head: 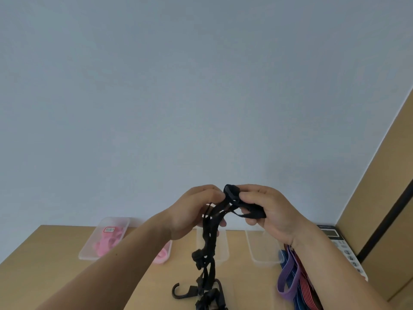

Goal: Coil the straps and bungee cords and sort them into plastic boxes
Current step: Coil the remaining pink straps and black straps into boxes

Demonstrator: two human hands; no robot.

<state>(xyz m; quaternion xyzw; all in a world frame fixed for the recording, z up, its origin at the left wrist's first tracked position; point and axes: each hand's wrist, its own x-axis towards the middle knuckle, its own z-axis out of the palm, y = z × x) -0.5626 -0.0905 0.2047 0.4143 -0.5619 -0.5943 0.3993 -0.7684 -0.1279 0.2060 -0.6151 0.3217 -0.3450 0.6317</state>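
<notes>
Two-handed: pinching black webbing strap (209,231) high between left hand (196,209) and right hand (268,209), letting the rest dangle, presumably for tangle-free coiling.

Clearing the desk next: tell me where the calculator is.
In the head view the calculator lies at the right edge of the table, beside the brown panel and just right of the striped bungee cords.
</notes>
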